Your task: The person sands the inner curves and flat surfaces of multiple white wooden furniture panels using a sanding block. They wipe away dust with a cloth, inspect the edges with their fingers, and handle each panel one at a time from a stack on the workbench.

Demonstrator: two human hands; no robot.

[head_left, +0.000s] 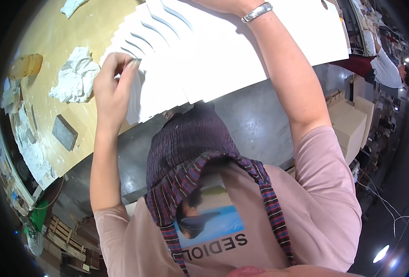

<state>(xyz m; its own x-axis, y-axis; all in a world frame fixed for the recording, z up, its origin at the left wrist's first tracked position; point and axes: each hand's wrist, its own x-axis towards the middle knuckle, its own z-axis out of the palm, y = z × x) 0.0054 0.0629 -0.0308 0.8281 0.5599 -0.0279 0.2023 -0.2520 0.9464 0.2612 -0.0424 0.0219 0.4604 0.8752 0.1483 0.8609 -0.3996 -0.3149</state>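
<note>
Thin white sheets (232,60) lie fanned in overlapping steps across the table in front of me, with curved, wavy edges along their left part. At the left end of the fan, my left hand (113,87) is closed in a pinch, thumb and forefinger together on the edge of a sheet. My right arm reaches across the sheets, a silver bracelet (257,12) at its wrist. Only the base of my right hand (227,4) shows at the top edge over the white surface; its fingers are out of view.
Left of the sheets on the wooden table (70,27) are a crumpled white cloth or paper (77,76), a grey block (65,132) and a yellowish translucent object (25,67). Cardboard boxes (347,122) stand at right; beyond is another person (385,69). A wooden pallet (66,237) is lower left.
</note>
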